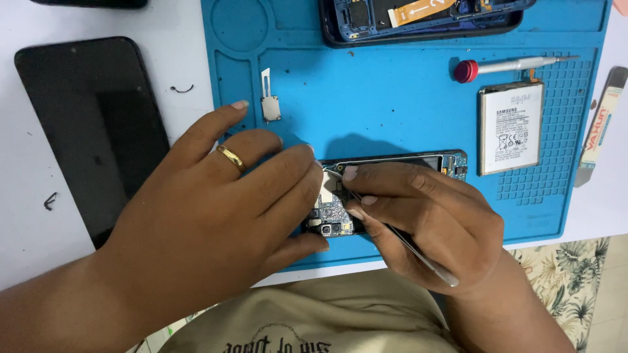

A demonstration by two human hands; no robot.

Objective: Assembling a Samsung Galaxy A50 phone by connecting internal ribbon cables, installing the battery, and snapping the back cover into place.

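White table [183,52], floral floor covering [562,274]

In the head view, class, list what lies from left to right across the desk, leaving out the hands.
Black screen panel → small metal bracket → circuit board → red-capped screwdriver → battery → flat pry tool.

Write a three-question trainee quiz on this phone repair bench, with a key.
1. True or false: the right hand holds metal tweezers over the opened phone.
2. What lies nearest the removed battery: A) red-capped screwdriver, B) black screen panel, C) small flex part?
3. Fill in: the left hand wears a gold ____ and rests on the phone's circuit-board end, on the blue ____.

Key: 1 true; 2 A; 3 ring, mat.
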